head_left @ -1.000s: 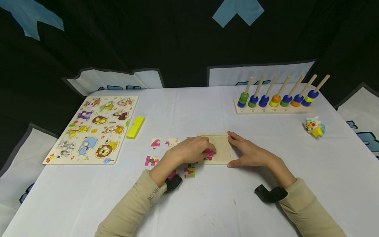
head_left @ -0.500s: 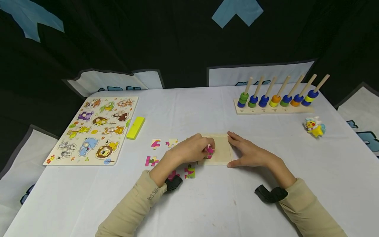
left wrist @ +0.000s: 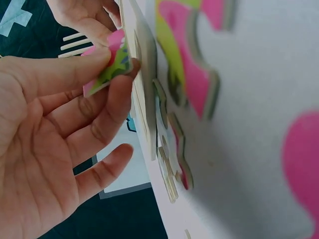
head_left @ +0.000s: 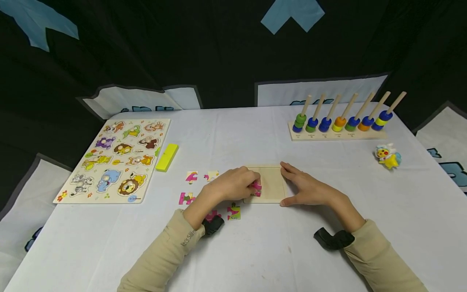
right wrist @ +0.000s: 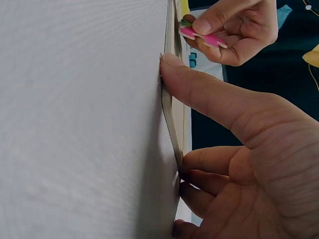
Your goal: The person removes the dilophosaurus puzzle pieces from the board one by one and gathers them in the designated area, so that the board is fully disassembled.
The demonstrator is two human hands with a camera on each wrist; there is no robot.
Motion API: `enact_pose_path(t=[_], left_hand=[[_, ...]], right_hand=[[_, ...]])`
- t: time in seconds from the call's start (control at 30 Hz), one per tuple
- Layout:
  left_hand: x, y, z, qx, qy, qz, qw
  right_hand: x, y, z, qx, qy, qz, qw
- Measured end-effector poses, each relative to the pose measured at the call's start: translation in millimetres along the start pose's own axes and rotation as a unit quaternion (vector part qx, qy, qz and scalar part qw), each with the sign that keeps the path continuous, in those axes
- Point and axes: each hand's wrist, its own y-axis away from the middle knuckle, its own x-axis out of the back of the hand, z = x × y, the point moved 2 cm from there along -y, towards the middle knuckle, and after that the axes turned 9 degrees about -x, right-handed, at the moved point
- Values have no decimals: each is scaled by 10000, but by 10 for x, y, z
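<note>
My left hand (head_left: pixel 235 184) pinches a pink and green jigsaw piece (left wrist: pixel 117 60) between thumb and fingers, over the left part of a shallow wooden puzzle tray (head_left: pixel 273 184). My right hand (head_left: pixel 306 188) is spread along the tray's right side; in the right wrist view its thumb (right wrist: pixel 192 89) and fingertips touch the tray's edge. Several loose jigsaw pieces lie left of the tray, among them a pink and green piece (head_left: pixel 234 212), a pink and white piece (head_left: pixel 191 177) and a pink piece (head_left: pixel 213 215) partly hidden by the left wrist.
An animal peg puzzle board (head_left: pixel 78 196) lies at the left, with a yellow block (head_left: pixel 167 157) beside it. Toward the back right stands a wooden peg stacker (head_left: pixel 339 136) with coloured beads. A small yellow figurine (head_left: pixel 388 157) is near the right edge.
The left hand has shifted slightly left over the tray, and the pinched jigsaw piece has turned a little in its fingers. My right hand stays in place at the tray's edge.
</note>
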Motion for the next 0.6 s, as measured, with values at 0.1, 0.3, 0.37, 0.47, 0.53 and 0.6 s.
enact_pose_path(t=[0.1,0.3,0.37,0.47,0.53,0.6], left_hand=[[24,15,-4,37,60,69,10000],[121,88,-35,109,456,286,9985],[175,133,-48,47,522,381,9979],[273,216,-72,-108,404,612,9972],[334,282,-101,-134,316,780,9964],[387,355,-134,-102,253,963,9950]], right_hand=[[-2,-1,0,1,5,-3,10000],[1,-11,-8,52,-14,-5,10000],[2,-9,-8,44,10,3,10000],[3,-1,-3,-4,52,23,10000],[2,3,3,-20,53,36,10000],[-1,4,5,-3,36,40,10000]])
